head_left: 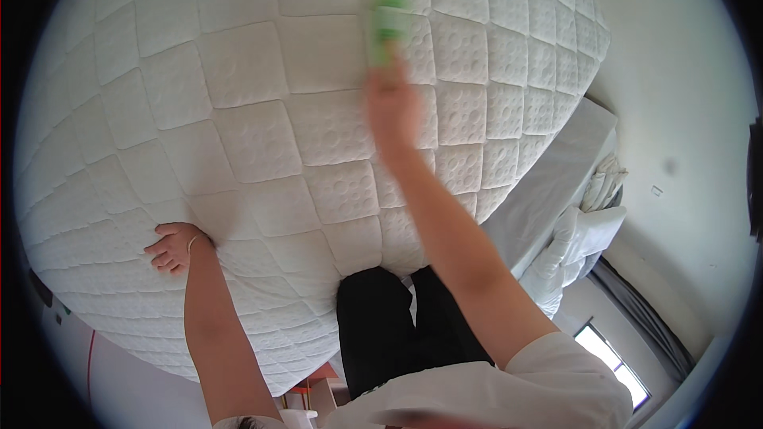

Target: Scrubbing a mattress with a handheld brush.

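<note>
A white quilted mattress point(246, 139) fills most of the view. My right hand point(393, 115) reaches far over it, closed around a green brush-like tool point(389, 20) with a paler middle. Motion smears both, so I cannot tell the tool's exact kind or whether it touches the fabric. At the left, my left hand point(176, 248) lies on the quilting with its fingers spread, holding nothing. A thin band point(192, 243) circles that wrist. My legs in black trousers point(377, 326) are against the mattress's near side.
Beyond the right edge lies a second, grey-covered bed point(528, 179) with a bunched white quilt point(560, 258) and a pillow point(598, 228). A pale wall point(668, 111) rises beside it. A dark curtain point(648, 318) and a bright window point(612, 361) are at lower right.
</note>
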Tool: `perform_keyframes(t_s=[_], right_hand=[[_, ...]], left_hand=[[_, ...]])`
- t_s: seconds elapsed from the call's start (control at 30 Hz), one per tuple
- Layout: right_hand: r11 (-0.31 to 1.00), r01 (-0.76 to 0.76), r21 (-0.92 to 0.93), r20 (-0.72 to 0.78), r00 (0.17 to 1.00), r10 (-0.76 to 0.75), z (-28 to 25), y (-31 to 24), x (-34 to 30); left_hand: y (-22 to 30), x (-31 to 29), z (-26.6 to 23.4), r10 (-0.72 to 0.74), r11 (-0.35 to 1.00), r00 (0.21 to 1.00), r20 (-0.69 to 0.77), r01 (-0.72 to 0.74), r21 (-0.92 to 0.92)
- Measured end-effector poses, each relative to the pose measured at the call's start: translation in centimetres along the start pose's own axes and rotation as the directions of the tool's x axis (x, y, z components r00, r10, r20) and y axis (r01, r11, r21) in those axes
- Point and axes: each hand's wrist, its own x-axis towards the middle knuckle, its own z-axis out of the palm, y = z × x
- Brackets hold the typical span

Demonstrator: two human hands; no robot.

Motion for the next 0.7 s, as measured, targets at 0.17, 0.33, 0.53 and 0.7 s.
perform_keyframes(t_s=[0.17, 0.33, 0.53, 0.7], right_hand=[[0.719, 0.636, -0.280, 0.493, 0.738, -0.461, 1.2, -2.3, -2.2], [0.962, 0.248, -0.118, 0.057, 0.968, -0.243, -7.0, 5.6, 2.3], [0.730, 0.667, -0.150, 0.669, 0.612, -0.422, -2.8, 2.4, -5.8], [0.839, 0.461, -0.288, 0.499, 0.820, -0.280, -11.7, 12.0, -2.0]], left_hand=[[1.6, -0.3, -2.7, -0.056, 0.998, 0.984, 0.170, 0.049, 0.044], [-0.1, -2.7, -5.2, 0.038, 0.997, 0.927, 0.374, -0.010, -0.077], [7.5, -22.1, -19.9, 0.287, 0.956, 0.761, 0.582, -0.266, -0.124], [9.4, -22.2, -22.3, 0.129, 0.957, 0.760, 0.637, 0.073, -0.282]])
